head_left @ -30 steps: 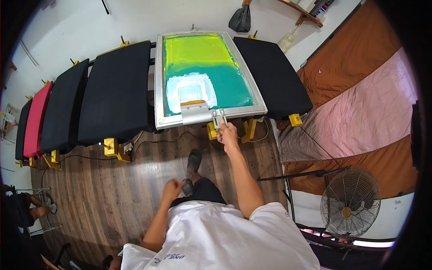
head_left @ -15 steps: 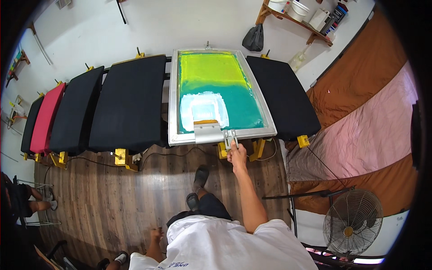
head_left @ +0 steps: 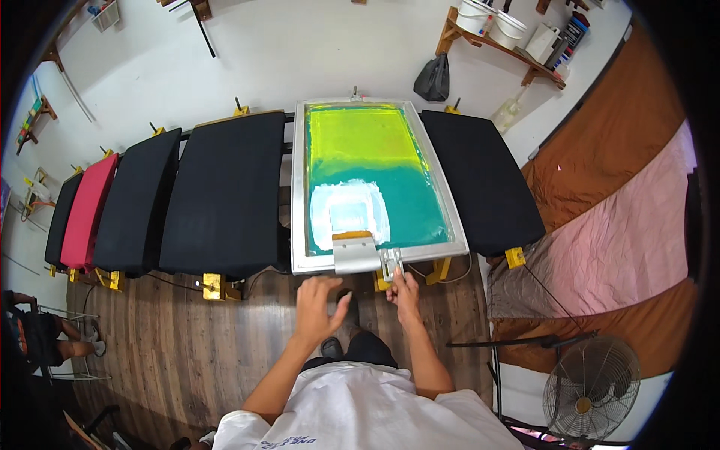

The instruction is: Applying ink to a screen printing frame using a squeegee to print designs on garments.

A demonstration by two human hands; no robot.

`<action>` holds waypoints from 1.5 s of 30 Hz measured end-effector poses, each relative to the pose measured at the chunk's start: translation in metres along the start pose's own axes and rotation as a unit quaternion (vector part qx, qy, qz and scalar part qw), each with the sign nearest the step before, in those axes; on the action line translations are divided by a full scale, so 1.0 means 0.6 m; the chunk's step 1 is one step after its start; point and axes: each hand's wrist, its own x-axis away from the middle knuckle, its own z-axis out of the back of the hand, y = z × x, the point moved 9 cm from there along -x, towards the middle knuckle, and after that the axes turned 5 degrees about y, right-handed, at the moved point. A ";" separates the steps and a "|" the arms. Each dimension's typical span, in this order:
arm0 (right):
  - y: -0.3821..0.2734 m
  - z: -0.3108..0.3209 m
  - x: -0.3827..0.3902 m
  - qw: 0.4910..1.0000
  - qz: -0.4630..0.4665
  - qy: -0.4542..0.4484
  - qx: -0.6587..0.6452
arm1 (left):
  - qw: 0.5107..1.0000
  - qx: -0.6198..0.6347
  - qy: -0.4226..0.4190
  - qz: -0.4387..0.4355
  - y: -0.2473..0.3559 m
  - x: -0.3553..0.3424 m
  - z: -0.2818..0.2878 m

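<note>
"Where's the clamp (head_left: 391, 259)?"
"I see it on the near edge of the screen frame (head_left: 300, 180). My right hand (head_left: 403, 295) touches it; whether pinching, I can't tell."
"Left hand (head_left: 319, 309)?"
"Spread, near that edge."

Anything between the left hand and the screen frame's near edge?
Nothing visible stands between the left hand and the near edge of the screen frame. The metal plate overlaps that edge, slightly farther right.
</note>
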 end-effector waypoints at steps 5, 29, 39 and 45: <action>0.005 -0.006 0.013 0.999 -0.039 -0.032 -0.019 | 0.977 -0.108 -0.183 -0.023 -0.033 -0.069 -0.093; -0.212 -0.282 -0.078 0.681 0.252 -0.326 0.606 | 0.924 -0.049 -0.369 0.087 -0.140 -0.198 -0.165; -0.251 -0.397 -0.210 0.670 0.268 -0.262 0.641 | 0.931 -0.062 -0.353 0.068 -0.261 -0.333 -0.171; -0.230 -0.380 -0.173 0.682 0.267 -0.276 0.623 | 0.927 -0.087 -0.359 0.060 -0.235 -0.288 -0.156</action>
